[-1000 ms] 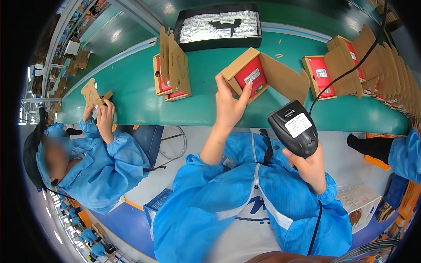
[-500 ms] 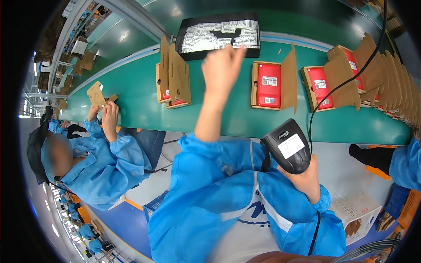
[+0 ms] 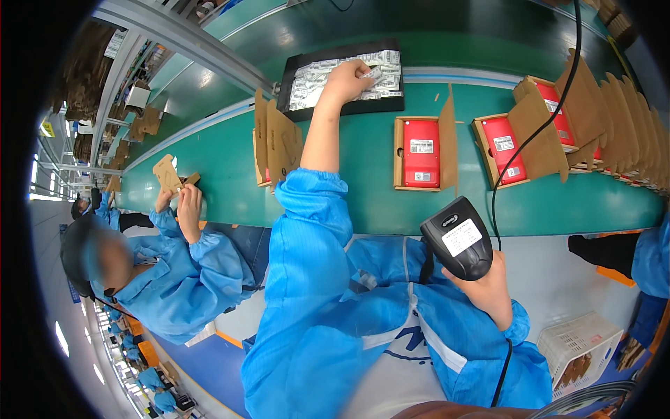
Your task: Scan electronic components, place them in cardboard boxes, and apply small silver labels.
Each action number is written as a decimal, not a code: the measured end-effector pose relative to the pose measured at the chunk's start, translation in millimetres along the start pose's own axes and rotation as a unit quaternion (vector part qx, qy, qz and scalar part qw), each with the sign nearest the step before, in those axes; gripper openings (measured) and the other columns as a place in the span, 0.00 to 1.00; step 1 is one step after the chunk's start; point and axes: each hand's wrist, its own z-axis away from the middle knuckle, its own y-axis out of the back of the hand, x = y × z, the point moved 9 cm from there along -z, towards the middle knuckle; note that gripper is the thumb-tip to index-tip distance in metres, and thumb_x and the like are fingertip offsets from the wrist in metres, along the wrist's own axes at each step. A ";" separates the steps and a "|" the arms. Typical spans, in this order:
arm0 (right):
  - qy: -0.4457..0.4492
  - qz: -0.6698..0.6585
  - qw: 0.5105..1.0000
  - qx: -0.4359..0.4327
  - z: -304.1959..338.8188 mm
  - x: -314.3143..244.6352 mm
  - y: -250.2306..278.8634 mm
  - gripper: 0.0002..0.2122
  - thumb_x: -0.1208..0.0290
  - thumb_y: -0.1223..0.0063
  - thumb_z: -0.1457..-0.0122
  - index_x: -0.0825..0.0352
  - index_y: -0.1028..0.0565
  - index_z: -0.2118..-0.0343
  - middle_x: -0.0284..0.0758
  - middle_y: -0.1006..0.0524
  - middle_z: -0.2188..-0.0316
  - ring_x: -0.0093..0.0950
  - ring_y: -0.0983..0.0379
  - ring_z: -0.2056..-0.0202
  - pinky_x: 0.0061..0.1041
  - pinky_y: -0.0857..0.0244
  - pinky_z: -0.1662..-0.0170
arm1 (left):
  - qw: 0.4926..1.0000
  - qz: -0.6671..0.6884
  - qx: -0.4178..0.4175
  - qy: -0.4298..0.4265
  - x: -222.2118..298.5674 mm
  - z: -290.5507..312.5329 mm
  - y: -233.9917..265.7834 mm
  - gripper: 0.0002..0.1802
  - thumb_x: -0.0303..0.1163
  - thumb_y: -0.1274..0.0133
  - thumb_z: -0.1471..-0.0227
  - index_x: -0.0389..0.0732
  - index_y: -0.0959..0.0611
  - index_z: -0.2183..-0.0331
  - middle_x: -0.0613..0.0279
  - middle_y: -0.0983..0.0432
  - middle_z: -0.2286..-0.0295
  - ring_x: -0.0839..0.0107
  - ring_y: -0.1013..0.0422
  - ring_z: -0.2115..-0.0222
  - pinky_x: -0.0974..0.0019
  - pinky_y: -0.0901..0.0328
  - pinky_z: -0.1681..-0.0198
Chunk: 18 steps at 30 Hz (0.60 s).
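Note:
My left hand [image 3: 343,84] is over the black tray [image 3: 293,63], its fingers pinched on one small white barcode label [image 3: 373,73]. Many similar white pieces with dark print lie spread in that tray. My right hand [image 3: 486,283] grips a black handheld barcode scanner [image 3: 447,225] near my body. The scanner's head points up and toward the table, and its handle is mostly hidden in my palm. Between both hands on the green table stands an open cardboard box [image 3: 398,155] with a red item [image 3: 421,159] inside, bearing two white labels.
Another open box with a red item [image 3: 499,130] and a long row of cardboard lids [image 3: 621,126] stand at the right. Upright open boxes [image 3: 283,136] are left of my forearm. A black cable [image 3: 534,133] crosses the right side. A co-worker [image 3: 181,272] handles cardboard at the left.
My left hand has reached farther into the tray, and its fingers have closed on a label. The right hand still holds the scanner. The view has shifted slightly.

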 end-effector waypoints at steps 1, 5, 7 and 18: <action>0.003 -0.005 1.000 -0.003 -1.2 -0.1 -1.5 0.21 0.72 0.37 0.58 0.70 0.30 0.60 0.40 0.23 0.69 0.33 0.24 0.68 0.26 0.31 0.65 | 0.999 0.035 0.017 0.000 2.7 4.7 5.4 0.14 0.34 0.43 0.63 0.39 0.21 0.70 0.57 0.24 0.75 0.61 0.28 0.71 0.66 0.35 0.66; -0.043 -0.087 0.995 0.025 -6.0 3.7 -5.9 0.18 0.73 0.38 0.58 0.70 0.30 0.62 0.40 0.23 0.70 0.32 0.24 0.68 0.26 0.32 0.65 | 0.964 0.248 0.087 -0.036 32.2 56.7 31.5 0.11 0.31 0.47 0.59 0.36 0.20 0.72 0.58 0.24 0.80 0.76 0.30 0.79 0.72 0.37 0.73; -0.036 -0.074 0.996 0.040 -9.6 -4.0 -2.7 0.17 0.72 0.38 0.57 0.71 0.30 0.64 0.40 0.23 0.70 0.33 0.24 0.68 0.26 0.32 0.65 | 0.971 0.219 0.085 -0.052 81.3 100.8 40.1 0.11 0.31 0.48 0.59 0.36 0.19 0.71 0.56 0.24 0.79 0.81 0.32 0.79 0.74 0.38 0.75; 0.022 0.019 0.999 0.016 -6.4 -19.4 -12.3 0.19 0.72 0.40 0.54 0.71 0.32 0.59 0.41 0.24 0.68 0.34 0.25 0.66 0.27 0.32 0.65 | 0.984 0.144 0.012 -0.106 128.1 174.3 27.5 0.08 0.29 0.47 0.59 0.36 0.19 0.73 0.56 0.25 0.79 0.66 0.31 0.78 0.67 0.36 0.73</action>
